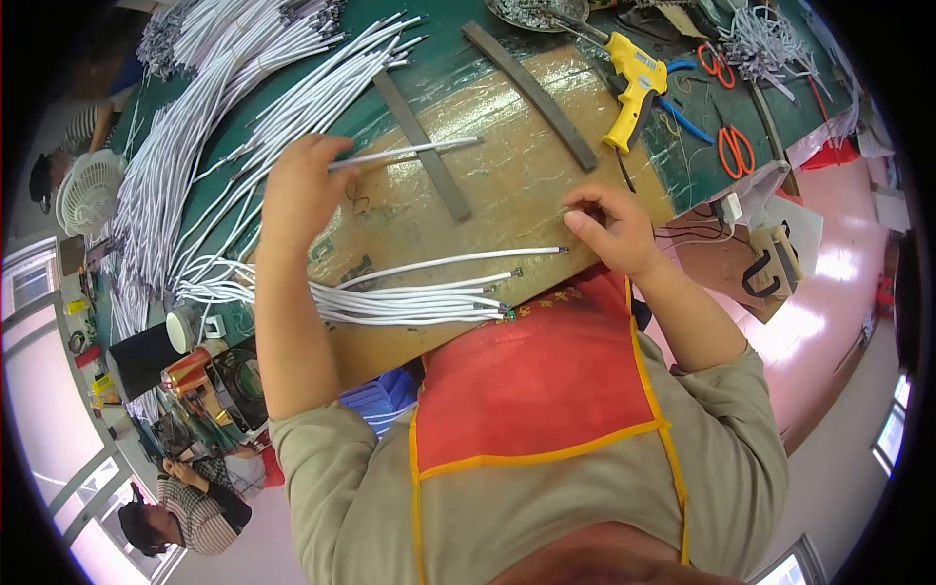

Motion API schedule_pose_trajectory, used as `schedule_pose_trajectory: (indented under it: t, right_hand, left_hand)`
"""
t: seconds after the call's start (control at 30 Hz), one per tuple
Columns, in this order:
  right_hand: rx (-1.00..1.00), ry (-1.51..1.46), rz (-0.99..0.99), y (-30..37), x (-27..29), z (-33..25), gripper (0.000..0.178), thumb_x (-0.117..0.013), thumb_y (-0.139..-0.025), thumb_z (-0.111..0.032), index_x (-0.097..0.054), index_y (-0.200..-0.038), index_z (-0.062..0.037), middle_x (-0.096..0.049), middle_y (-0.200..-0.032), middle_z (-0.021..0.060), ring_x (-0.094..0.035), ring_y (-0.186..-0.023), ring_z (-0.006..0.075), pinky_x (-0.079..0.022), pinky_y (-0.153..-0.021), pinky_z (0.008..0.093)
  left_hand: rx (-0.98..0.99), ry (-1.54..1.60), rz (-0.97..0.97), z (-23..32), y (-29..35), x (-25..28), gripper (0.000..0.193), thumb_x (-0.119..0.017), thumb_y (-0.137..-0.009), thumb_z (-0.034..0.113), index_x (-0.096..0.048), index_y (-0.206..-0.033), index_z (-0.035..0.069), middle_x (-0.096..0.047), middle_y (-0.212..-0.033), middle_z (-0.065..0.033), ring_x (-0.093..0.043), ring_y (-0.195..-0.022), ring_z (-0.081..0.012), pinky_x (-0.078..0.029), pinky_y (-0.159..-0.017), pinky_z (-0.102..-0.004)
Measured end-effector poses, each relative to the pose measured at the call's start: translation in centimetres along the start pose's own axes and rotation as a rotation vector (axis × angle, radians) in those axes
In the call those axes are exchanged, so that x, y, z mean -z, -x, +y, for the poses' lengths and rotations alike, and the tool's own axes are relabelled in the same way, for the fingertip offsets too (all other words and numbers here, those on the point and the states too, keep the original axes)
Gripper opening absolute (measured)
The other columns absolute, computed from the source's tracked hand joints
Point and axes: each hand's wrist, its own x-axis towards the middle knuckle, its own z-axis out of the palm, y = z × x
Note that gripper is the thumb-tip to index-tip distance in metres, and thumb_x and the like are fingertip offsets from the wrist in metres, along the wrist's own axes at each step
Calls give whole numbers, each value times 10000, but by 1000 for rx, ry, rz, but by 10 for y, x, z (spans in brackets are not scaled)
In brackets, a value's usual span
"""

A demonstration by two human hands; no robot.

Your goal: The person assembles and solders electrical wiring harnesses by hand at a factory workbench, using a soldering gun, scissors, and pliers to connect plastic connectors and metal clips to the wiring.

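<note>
A white cable is clamped in the left hand's grip over a grey bar, apparently keeping its tip free; whether the right hand's grip is closed cannot be told.

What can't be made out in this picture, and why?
Head view: lower cables, partly hidden by the left forearm.
Head view: held cable, its left part hidden by the left hand.
Head view: whether the right hand holds anything; its curled fingers hide it.
Head view: metal dish, cut off by the top edge.
</note>
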Motion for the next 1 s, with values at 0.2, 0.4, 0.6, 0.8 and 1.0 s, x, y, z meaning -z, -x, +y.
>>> schedule_pose_trajectory:
  t: [0.2,0.4,0.6,0.8,1.0]
  right_hand:
    - [-35,7,-2,0,-4,8,235,-723,-851,-186,-670,-1046,-65,-615,-835,-4,-540,-695,77,-440,-630,231]
    - [-177,-24,-6,0,-7,4,238,-684,-903,-153,-633,-1106,-40,-606,-890,-2,-558,-779,73,-468,-720,218]
    - [-186,-176,22,-20,-11,-9,190,-598,-960,-155,-628,-1102,-32,-588,-837,-14,-544,-730,63,-436,-663,204]
    - [-254,-275,-15,-21,-3,-28,230,-559,-985,-220,-639,-1109,-44,-620,-859,-3,-572,-745,61,-434,-650,206]
    - [-267,-329,-130,-15,-15,-37,221,-631,-944,-144,-636,-1126,-18,-623,-888,-2,-576,-751,56,-466,-678,207]
  left_hand:
    - [-70,267,-59,78,44,-31,259,-708,-815,226,-691,-1019,67,-661,-1061,-125,-613,-1036,-317,-485,-880,-421]
    - [-369,401,-102,147,68,-76,208,-692,-813,257,-674,-919,79,-612,-898,-105,-602,-906,-311,-474,-811,-436]
    - [-282,391,-140,153,57,-82,164,-680,-824,214,-650,-860,57,-623,-895,-137,-604,-906,-340,-469,-769,-446]
    - [165,856,-190,134,47,-56,183,-669,-870,198,-644,-925,26,-658,-892,-131,-626,-852,-295,-484,-769,-399]
    - [364,1030,-188,128,46,-55,190,-666,-898,203,-658,-946,20,-661,-817,-82,-611,-783,-154,-485,-724,-307]
